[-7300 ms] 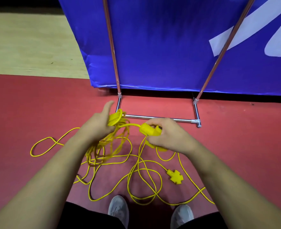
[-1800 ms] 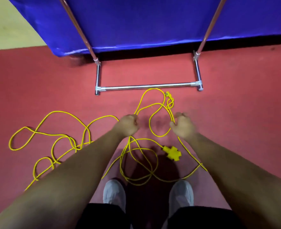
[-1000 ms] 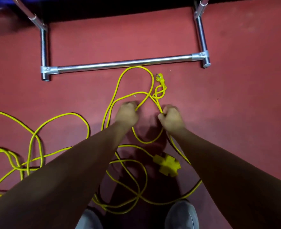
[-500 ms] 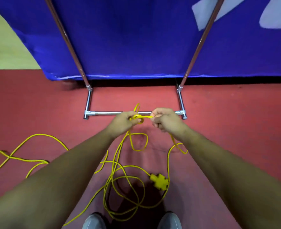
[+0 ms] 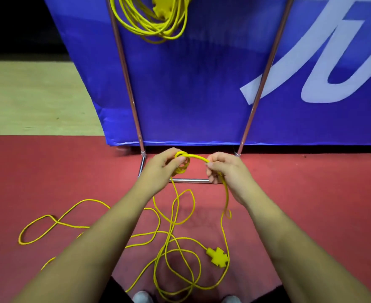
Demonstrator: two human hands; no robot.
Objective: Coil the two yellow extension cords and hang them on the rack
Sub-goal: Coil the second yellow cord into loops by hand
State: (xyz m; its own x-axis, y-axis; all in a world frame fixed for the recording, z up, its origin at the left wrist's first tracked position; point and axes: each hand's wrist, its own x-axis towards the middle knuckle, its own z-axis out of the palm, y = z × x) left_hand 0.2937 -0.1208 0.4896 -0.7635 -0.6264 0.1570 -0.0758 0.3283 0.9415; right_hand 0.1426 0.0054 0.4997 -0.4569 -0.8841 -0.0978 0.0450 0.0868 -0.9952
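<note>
Left hand (image 5: 161,169): fingers curled, thumb and fingertips pinching a small loop of the loose yellow cord (image 5: 196,157), raised above the red floor (image 5: 311,204).
Right hand (image 5: 226,171): fingers curled round the same cord, with a short span stretched between both hands and a length dropping from this hand to the floor.
Loose yellow cord, lower part: untidy loops spread on the floor, near and left of the hands; cross-shaped socket block (image 5: 218,256) lying near right.
Second yellow cord (image 5: 151,25): coiled, hung high on the rack (image 5: 125,68), far and left of centre, cut off by the top edge.
Rack: two slanted metal uprights, with a chrome base bar (image 5: 188,180) on the floor just beyond the hands.
Blue banner (image 5: 191,95) with white lettering, behind the rack.
Grey shoe tips (image 5: 143,298) at the near edge.
</note>
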